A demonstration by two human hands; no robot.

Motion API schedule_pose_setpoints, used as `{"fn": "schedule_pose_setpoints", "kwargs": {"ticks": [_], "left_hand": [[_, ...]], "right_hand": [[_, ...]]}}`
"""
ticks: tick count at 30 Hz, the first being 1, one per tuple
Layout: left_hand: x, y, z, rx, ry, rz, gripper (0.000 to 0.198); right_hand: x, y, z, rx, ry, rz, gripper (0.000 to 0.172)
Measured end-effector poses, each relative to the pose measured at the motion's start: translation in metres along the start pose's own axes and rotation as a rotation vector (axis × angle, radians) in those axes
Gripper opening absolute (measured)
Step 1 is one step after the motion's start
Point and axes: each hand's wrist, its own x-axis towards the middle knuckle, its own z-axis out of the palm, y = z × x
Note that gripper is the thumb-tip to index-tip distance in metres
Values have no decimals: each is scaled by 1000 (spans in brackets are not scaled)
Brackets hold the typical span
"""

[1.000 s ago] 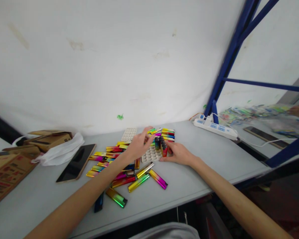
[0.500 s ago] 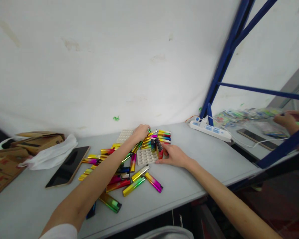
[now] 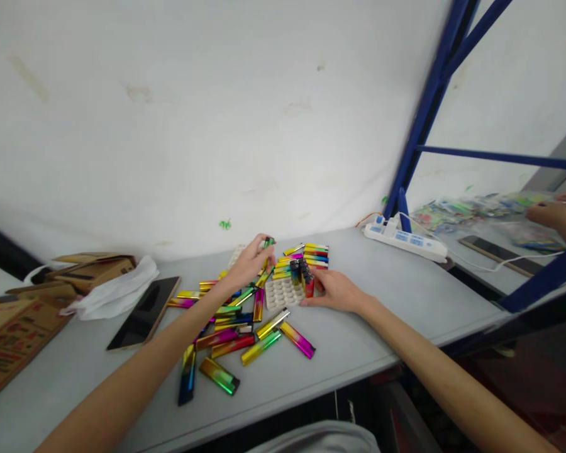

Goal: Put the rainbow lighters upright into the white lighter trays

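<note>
My left hand [image 3: 252,261] pinches a shiny lighter [image 3: 268,242] with a green end, raised over the pile. My right hand [image 3: 334,290] rests on the table at the right side of a white tray [image 3: 280,294] with rows of holes, its thumb near the front corner and its fingers curled behind the row of upright lighters [image 3: 307,277]. The fingertips are partly hidden by these lighters. Loose lighters [image 3: 233,346] in metallic gold, red, green, blue and purple lie left and in front of the tray. More lighters [image 3: 317,253] lie flat behind it.
Part of a second pale tray [image 3: 236,255] shows behind my left hand. A tablet [image 3: 144,313], a white plastic bag [image 3: 116,296] and cardboard boxes [image 3: 19,333] lie on the left. A power strip [image 3: 405,241] and a blue metal frame [image 3: 419,119] stand right; beyond, another person's hands [image 3: 554,217] work.
My left hand has drawn back from behind the tray toward the left, lifting a lighter from there. My right hand stays at the tray's right side. The view has shifted slightly.
</note>
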Motion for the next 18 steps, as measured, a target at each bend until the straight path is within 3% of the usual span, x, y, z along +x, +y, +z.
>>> {"fn": "schedule_pose_setpoints", "kwargs": {"ticks": [4, 7, 12, 18], "left_hand": [[-46, 14, 12, -417, -29, -182, 28], [-66, 16, 21, -541, -35, -268, 41], [-78, 17, 28, -623, -112, -297, 42], [-81, 18, 32, -624, -80, -313, 32]], "right_hand": [[0, 0, 0, -20, 5, -7, 75], [0, 1, 0, -37, -1, -10, 72], [-1, 2, 0, -37, -13, 11, 69], [-2, 0, -2, -18, -22, 17, 70]]}}
